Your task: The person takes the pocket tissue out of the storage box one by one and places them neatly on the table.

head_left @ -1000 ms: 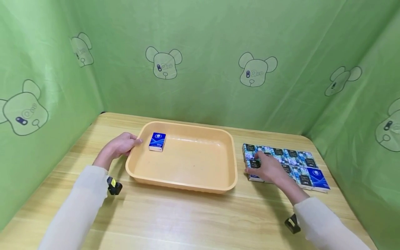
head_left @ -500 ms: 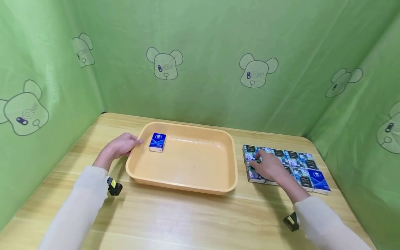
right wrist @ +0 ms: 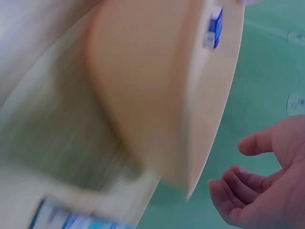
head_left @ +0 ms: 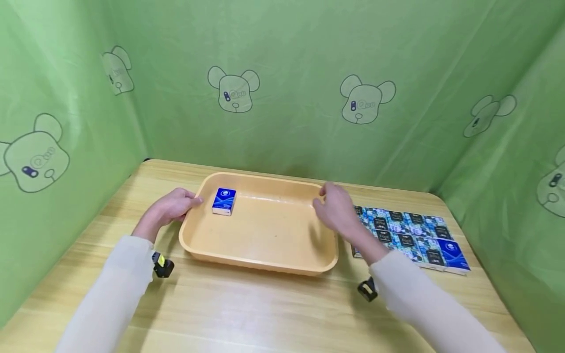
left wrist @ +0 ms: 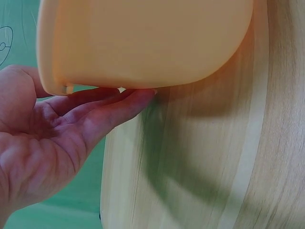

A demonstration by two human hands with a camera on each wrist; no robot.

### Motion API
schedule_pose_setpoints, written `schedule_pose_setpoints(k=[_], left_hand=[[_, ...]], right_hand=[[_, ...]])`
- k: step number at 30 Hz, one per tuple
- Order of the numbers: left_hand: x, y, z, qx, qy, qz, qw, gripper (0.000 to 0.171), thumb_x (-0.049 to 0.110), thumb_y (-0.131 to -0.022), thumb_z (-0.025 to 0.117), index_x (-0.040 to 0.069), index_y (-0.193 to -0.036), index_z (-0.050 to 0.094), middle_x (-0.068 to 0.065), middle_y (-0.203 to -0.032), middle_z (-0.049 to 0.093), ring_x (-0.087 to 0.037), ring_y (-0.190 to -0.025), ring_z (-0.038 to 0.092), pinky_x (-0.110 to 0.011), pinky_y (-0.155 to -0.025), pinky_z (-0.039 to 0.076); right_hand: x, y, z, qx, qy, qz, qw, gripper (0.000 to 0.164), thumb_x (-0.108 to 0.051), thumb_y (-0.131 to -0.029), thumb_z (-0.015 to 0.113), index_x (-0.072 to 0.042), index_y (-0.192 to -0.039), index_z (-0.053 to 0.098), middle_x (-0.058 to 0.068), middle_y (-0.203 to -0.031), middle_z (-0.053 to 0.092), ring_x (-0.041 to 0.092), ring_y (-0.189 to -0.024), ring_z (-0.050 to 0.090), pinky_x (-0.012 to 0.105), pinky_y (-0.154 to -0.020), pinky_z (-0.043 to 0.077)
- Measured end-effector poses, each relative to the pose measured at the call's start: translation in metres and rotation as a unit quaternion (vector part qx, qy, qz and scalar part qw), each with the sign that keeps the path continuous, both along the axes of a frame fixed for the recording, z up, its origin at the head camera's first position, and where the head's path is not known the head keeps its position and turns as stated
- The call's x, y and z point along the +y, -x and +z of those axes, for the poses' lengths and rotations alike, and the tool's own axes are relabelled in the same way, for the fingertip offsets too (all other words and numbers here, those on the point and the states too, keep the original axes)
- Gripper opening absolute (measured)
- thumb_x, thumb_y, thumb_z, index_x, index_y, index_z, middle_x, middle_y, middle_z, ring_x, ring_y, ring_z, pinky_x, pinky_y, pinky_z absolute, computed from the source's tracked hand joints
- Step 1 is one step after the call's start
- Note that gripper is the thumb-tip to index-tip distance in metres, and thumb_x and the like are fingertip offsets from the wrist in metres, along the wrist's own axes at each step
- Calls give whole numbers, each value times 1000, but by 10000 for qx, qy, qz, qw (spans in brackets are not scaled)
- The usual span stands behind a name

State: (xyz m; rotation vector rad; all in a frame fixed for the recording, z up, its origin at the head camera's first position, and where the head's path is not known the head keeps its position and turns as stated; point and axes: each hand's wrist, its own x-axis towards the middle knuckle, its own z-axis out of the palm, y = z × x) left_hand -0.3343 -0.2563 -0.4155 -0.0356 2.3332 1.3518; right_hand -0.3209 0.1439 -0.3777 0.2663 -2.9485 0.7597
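In the head view my left hand (head_left: 173,204) grips the left rim of a shallow orange plastic tray (head_left: 265,235), thumb over the rim. The left wrist view shows its fingers (left wrist: 112,112) under the tray's outer side. Inside the tray, near its left end, lies one blue tissue pack (head_left: 223,201). My right hand (head_left: 335,208) hovers by the tray's right rim. In the right wrist view its fingers are loosely curled, apart from the rim, with nothing between them. Flower-patterned tissue packs (head_left: 406,240) lie in two rows to its right, partly hidden by the arm.
Another blue tissue pack (head_left: 452,252) lies at the right end of the front row. The light wooden table (head_left: 247,309) extends in front of the tray. Green curtains (head_left: 291,137) with bear-head prints close off the back and sides.
My right hand has left the patterned packs and moved left and away from me to the tray's right rim. The left hand keeps its hold, and the pack in the tray stays put.
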Motion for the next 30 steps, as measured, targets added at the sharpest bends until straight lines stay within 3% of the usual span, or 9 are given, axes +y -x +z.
schedule_pose_setpoints(k=[9,16,24,30], left_hand=[[0,-1,0,35,-122,-31,9999,42,19,-108,44,-15,-129,55,-3,-80,68,-8,-64,62,-24,-59,52],[0,-1,2,3,-88,-24,10000,42,19,-108,45,-15,-130,54,-3,-80,68,-8,-63,60,-23,-58,52],[1,-1,3,38,-84,-52,9999,43,19,-108,45,-15,-131,54,-4,-81,68,-8,-64,61,-24,-59,53],[0,-1,2,12,-41,-43,10000,41,19,-108,45,-14,-129,56,-5,-82,69,-8,-64,61,-24,-61,53]], right_hand=[[-91,6,-7,-524,-13,556,9971,38,-17,-98,57,4,-130,55,23,-124,61,38,-116,60,47,-100,53],[-146,0,-16,-1421,8,631,9878,56,-11,-94,55,-8,-149,43,24,-151,43,41,-140,42,54,-114,43],[-180,1,-24,-1568,-1038,869,9783,60,-24,-101,46,-19,-159,32,22,-157,37,40,-144,36,54,-118,35],[-191,6,-30,-2227,-871,836,9674,66,-26,-99,40,-30,-163,22,21,-167,20,40,-154,19,57,-124,22]])
